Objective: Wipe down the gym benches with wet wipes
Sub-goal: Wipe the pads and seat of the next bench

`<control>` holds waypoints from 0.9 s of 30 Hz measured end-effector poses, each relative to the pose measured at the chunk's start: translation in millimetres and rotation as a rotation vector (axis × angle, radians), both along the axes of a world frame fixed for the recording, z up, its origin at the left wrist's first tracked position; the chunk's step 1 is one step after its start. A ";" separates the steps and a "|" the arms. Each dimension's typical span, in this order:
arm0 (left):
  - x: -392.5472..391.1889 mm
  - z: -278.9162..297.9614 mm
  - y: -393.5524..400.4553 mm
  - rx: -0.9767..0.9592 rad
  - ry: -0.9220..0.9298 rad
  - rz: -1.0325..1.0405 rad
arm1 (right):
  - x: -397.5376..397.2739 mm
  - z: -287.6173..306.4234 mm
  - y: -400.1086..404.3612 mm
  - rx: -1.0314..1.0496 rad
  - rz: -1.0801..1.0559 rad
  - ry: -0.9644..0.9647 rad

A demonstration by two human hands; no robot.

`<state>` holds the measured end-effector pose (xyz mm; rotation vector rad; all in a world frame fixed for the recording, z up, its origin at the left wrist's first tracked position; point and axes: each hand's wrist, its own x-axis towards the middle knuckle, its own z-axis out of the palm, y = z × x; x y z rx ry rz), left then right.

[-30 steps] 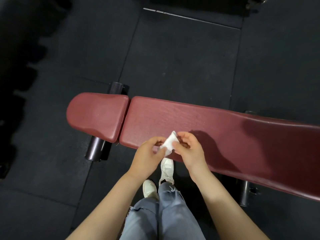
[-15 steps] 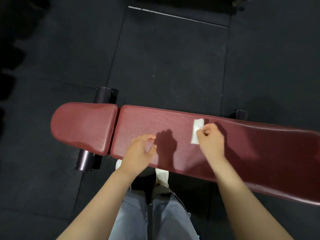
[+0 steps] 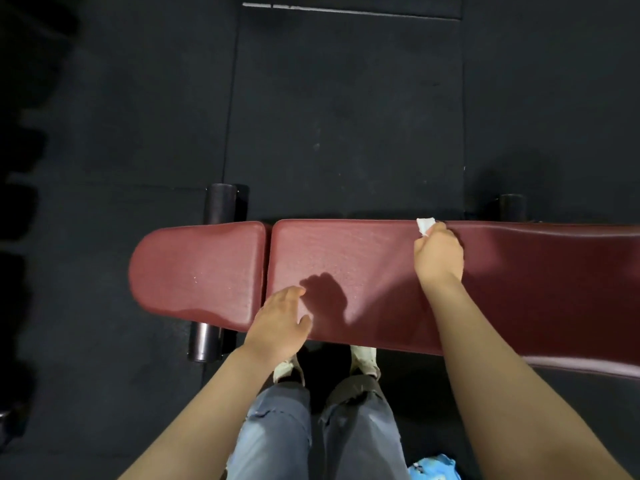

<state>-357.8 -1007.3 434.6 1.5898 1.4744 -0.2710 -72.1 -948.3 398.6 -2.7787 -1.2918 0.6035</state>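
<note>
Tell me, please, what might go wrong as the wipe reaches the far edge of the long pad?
The wet wipe sits at the long pad's far edge in only a fingertip grip from the right hand, so it could slip off onto the floor. The short pad and the seam between the pads might get skipped. The left hand hovers near the front edge and could touch wet vinyl.

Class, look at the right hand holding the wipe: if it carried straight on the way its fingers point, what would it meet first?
The right hand already has the wipe at the bench pad's far edge; beyond lies probably only black floor.
</note>
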 end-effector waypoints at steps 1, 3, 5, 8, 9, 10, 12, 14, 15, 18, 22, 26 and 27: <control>-5.7 -1.9 1.6 -0.004 -0.002 -0.009 | -12.2 -2.9 4.2 0.006 -0.013 0.024; -17.0 -5.8 5.7 -0.012 -0.003 -0.023 | -43.0 -10.2 16.3 -0.009 0.001 0.069; -28.3 -11.8 10.9 -0.025 0.002 -0.033 | -81.2 -20.3 32.7 -0.052 0.066 0.118; -43.3 -19.5 15.5 -0.044 0.026 -0.039 | -144.7 -37.1 55.8 -0.089 0.225 0.192; -47.7 -21.7 15.1 -0.046 0.029 -0.039 | -164.8 -41.7 61.6 -0.104 0.293 0.200; -52.7 -23.9 13.9 -0.044 0.030 -0.035 | -183.7 -46.9 66.4 -0.124 0.378 0.197; -63.4 -28.0 10.0 -0.034 0.029 -0.021 | -215.0 -55.3 73.7 -0.166 0.576 0.194; -74.5 -32.2 5.1 -0.039 0.040 -0.009 | -234.2 -60.8 78.0 -0.212 0.779 0.189; -79.5 -33.8 2.2 -0.050 0.050 -0.007 | -239.6 -63.5 77.7 -0.234 0.878 0.172; -85.4 -38.5 -3.9 -0.084 0.067 -0.001 | -237.9 -69.5 71.8 -0.226 1.048 0.077; -80.8 -43.0 -10.0 -0.100 0.063 0.030 | -199.4 -56.4 60.4 -0.195 0.998 -0.002; -73.8 -43.2 -21.4 -0.131 0.057 0.066 | -97.8 -29.2 21.3 -0.212 0.686 0.025; -71.5 -43.5 -24.2 -0.142 0.047 0.080 | -66.0 -18.9 5.0 -0.195 0.566 0.019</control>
